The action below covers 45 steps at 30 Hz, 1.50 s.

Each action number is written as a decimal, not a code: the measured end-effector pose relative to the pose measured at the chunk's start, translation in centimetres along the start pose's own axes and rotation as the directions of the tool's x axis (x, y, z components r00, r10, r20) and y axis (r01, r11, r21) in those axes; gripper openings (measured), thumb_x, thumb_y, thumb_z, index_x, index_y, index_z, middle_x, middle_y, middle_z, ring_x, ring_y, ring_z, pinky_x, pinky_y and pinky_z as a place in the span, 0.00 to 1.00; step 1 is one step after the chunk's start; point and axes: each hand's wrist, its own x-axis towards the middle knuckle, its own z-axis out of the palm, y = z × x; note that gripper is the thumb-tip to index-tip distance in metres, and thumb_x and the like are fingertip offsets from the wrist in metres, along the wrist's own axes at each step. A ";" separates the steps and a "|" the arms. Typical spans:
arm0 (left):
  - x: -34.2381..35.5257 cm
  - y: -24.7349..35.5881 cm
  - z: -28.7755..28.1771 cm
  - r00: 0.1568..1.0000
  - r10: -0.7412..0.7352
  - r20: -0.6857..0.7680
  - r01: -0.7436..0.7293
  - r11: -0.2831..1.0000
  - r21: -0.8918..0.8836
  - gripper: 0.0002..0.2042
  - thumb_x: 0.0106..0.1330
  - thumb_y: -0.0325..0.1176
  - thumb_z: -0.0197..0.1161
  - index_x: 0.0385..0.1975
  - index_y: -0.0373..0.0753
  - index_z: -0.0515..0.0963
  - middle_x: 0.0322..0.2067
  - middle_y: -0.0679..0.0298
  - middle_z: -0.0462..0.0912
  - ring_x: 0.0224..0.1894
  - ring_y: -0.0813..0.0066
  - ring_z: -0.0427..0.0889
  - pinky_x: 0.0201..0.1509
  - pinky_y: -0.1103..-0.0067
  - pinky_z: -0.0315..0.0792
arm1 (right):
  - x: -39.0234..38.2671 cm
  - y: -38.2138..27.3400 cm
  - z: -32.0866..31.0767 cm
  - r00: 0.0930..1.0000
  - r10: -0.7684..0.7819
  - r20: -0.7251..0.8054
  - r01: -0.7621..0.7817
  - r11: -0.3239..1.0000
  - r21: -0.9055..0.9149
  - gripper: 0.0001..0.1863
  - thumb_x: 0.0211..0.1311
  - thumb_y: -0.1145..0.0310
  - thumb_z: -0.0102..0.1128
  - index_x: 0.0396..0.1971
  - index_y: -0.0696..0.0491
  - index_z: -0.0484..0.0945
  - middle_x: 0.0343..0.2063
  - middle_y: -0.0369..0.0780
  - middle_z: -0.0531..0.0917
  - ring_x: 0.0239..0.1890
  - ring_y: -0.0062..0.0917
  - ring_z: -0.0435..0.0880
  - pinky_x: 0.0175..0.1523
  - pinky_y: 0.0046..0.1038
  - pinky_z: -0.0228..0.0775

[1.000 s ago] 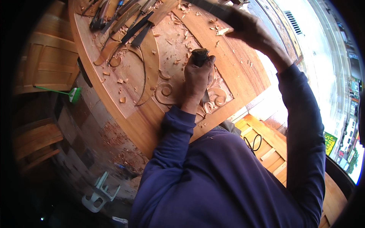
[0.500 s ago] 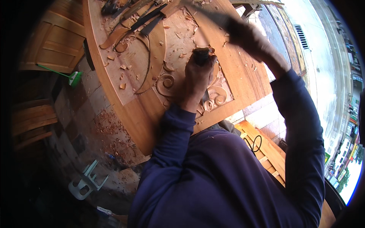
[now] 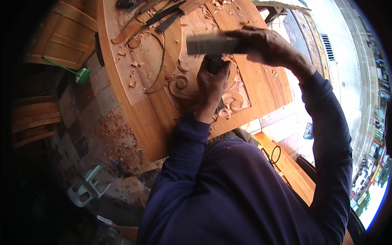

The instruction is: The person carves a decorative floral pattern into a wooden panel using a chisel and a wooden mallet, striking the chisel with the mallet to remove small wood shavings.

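A large wooden panel (image 3: 139, 98) with carved scrolls (image 3: 179, 81) lies in front of me. My left hand (image 3: 212, 87) grips a dark-handled chisel (image 3: 213, 63) upright against the carving. My right hand (image 3: 265, 47) holds a grey block-shaped mallet (image 3: 210, 44) right over the chisel's top, blurred by motion. Both arms wear dark blue sleeves. The chisel's blade is hidden behind my left hand.
Several carving tools (image 3: 163, 16) and wood chips lie at the panel's far end. Shavings cover the tiled floor (image 3: 110, 126) to the left. A green brush (image 3: 79, 74), wooden door panels (image 3: 61, 36), a pale plastic stool (image 3: 87, 188) and a plank with a cable (image 3: 281, 159) lie about.
My right hand has swung the mallet down from raised at the upper right to the chisel's top. The left hand stays on the chisel at the carving.
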 end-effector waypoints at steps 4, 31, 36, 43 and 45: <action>0.4 0.3 0.9 0.999 -0.016 0.034 0.016 1.000 0.005 0.10 0.70 0.32 0.72 0.38 0.43 0.75 0.19 0.76 0.71 0.14 0.91 0.63 0.15 0.87 0.54 | -0.1 2.1 0.4 0.896 0.318 -0.311 -0.219 0.924 0.314 0.42 0.53 0.72 0.78 0.70 0.50 0.70 0.51 0.47 0.86 0.54 0.40 0.86 0.61 0.39 0.81; -0.6 -1.3 2.0 0.957 0.002 0.291 -0.081 0.962 0.262 0.10 0.70 0.35 0.72 0.42 0.41 0.78 0.20 0.76 0.73 0.15 0.90 0.65 0.16 0.85 0.58 | -7.4 -0.1 1.7 0.948 0.258 -0.185 -0.189 0.927 0.325 0.48 0.51 0.83 0.70 0.74 0.38 0.67 0.57 0.46 0.82 0.58 0.42 0.84 0.63 0.40 0.80; -0.1 -1.3 2.2 0.941 -0.077 0.330 -0.027 0.955 0.297 0.10 0.70 0.34 0.72 0.42 0.41 0.78 0.20 0.76 0.73 0.15 0.90 0.65 0.17 0.86 0.59 | -8.2 -0.7 1.5 0.967 0.221 -0.124 -0.185 0.950 0.250 0.44 0.53 0.81 0.67 0.72 0.40 0.69 0.47 0.45 0.84 0.52 0.41 0.85 0.58 0.40 0.81; -3.7 7.0 2.7 0.842 -0.408 0.354 0.329 0.907 0.263 0.09 0.67 0.32 0.72 0.43 0.39 0.80 0.28 0.71 0.82 0.14 0.93 0.65 0.14 0.86 0.55 | -11.2 -2.0 1.4 0.920 0.367 -0.137 -0.299 0.883 0.361 0.44 0.55 0.77 0.72 0.73 0.39 0.69 0.46 0.43 0.83 0.50 0.38 0.85 0.56 0.39 0.79; -4.8 10.8 1.0 0.801 -0.444 0.402 0.286 0.873 0.395 0.13 0.66 0.35 0.75 0.44 0.39 0.81 0.27 0.69 0.82 0.15 0.92 0.68 0.15 0.87 0.59 | -14.1 -0.5 2.5 0.873 0.427 -0.236 -0.323 0.868 0.376 0.44 0.56 0.74 0.74 0.74 0.38 0.69 0.46 0.43 0.83 0.50 0.37 0.85 0.56 0.39 0.78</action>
